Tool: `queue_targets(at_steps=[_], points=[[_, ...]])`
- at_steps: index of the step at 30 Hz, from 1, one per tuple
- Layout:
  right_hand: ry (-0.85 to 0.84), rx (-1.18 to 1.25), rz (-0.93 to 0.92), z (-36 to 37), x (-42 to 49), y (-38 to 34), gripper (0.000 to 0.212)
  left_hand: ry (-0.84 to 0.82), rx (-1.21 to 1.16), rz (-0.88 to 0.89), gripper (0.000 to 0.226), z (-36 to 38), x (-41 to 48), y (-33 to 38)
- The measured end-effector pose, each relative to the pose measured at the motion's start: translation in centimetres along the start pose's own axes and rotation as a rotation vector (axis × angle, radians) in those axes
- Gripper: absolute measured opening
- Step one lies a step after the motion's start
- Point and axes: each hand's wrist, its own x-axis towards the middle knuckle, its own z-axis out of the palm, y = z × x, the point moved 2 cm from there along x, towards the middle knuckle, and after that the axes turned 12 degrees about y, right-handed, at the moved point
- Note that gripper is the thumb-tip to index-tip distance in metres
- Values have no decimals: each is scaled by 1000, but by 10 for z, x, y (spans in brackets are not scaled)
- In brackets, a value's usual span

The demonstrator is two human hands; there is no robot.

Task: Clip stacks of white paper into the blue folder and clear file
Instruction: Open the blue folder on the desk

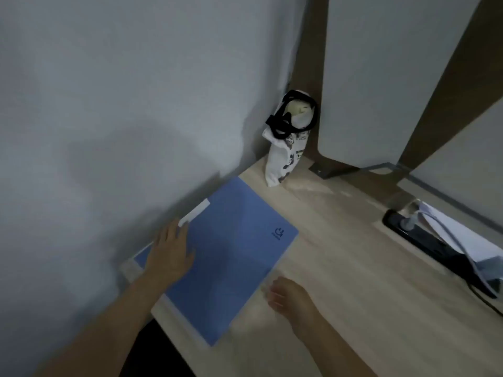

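The blue folder [231, 248] lies closed on the light wooden desk [340, 281], pushed against the grey wall. A white label strip [194, 212] sticks out at its far left edge. My left hand [171, 251] rests flat on the folder's left side, fingers straight. My right hand [290, 296] sits at the folder's near right edge, fingers bent down on the desk; whether they pinch the cover is blurred. White paper with a clear file [462, 240] lies at the far right.
A white printed tote bag [288, 142] with black straps stands in the corner. A black power strip [424, 235] with a white plug and cable lies on the right, partly under the paper. The desk's front edge runs at lower left.
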Motion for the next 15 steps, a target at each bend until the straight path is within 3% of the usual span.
queue_targets(at_steps=[3, 9, 12, 14, 15], points=[[-43, -7, 35, 12, 5, 12, 7, -6, -82, -90, 72, 10, 8, -10], [-93, -16, -30, 29, -1, 18, 21, 90, -142, -86, 71, 29, -4, 0], [-14, 7, -110, 25, -8, 17, 5, 136, -177, -95, 71, 37, -18, 9], [60, 52, -165, 11, -7, 22, 29, 148, -213, -149, 67, 39, -27, 15], [92, 100, -185, 3, -5, 26, 23, 164, -242, -165, 64, 40, -30, 20]])
